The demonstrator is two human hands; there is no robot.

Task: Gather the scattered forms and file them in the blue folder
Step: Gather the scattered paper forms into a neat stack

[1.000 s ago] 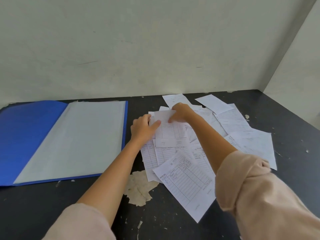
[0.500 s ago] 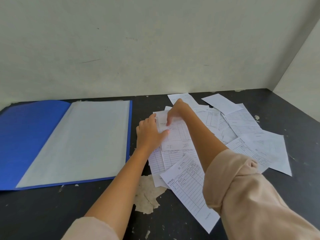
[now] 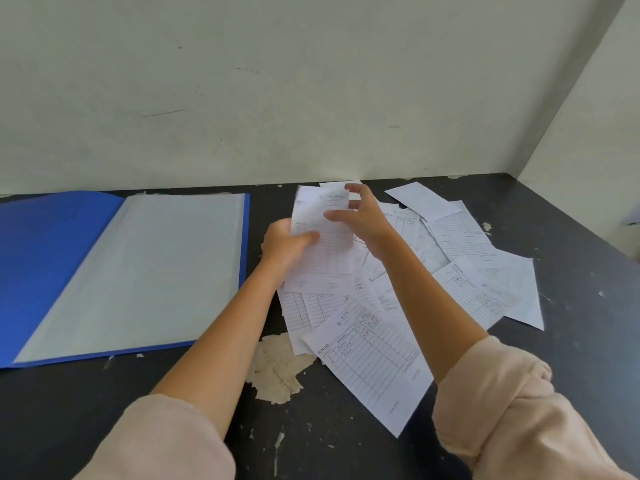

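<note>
Paper lies everywhere on the right half of the dark table (image 3: 571, 237): a loose heap of ruled forms (image 3: 460, 271), overlapping at all angles, reaching from near the back wall (image 3: 311, 98) down to one big form (image 3: 372, 365) lying nearest the person, its handwriting visible. Both hands are raised over the far end of the heap with a few sheets (image 3: 320, 223) between them. The left hand (image 3: 282, 245) is closed around the sheets' lower left edge, thumb pressed across the front. The right hand (image 3: 363, 220) pinches their right side, thumb on the face, the other fingers curled loosely at the top corner. The sheets stand tilted up, bending slightly. To the left, apart from the heap, the blue folder (image 3: 52, 265) lies open flat, a pale clear sleeve (image 3: 149, 268) covering its right leaf. Peach sleeves (image 3: 512, 410) are pushed up both forearms.
</note>
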